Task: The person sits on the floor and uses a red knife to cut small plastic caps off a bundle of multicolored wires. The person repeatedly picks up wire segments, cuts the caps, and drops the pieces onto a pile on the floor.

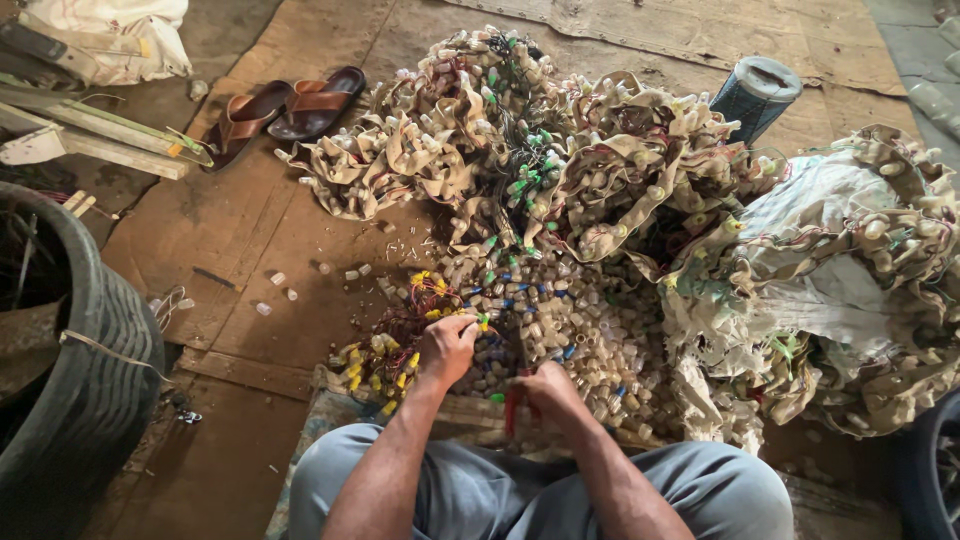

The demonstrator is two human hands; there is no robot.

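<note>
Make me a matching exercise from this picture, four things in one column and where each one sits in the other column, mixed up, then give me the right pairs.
Things:
1. pair of brown sandals
2. black tyre
3. blue-grey cylindrical can
4. red-handled tool

Places:
A. left edge of the view
B. in the right hand
C. upper left, on the brown floor covering
D. upper right, behind the tangled pile of strips

Pairs: 1-C, 2-A, 3-D, 4-B
</note>
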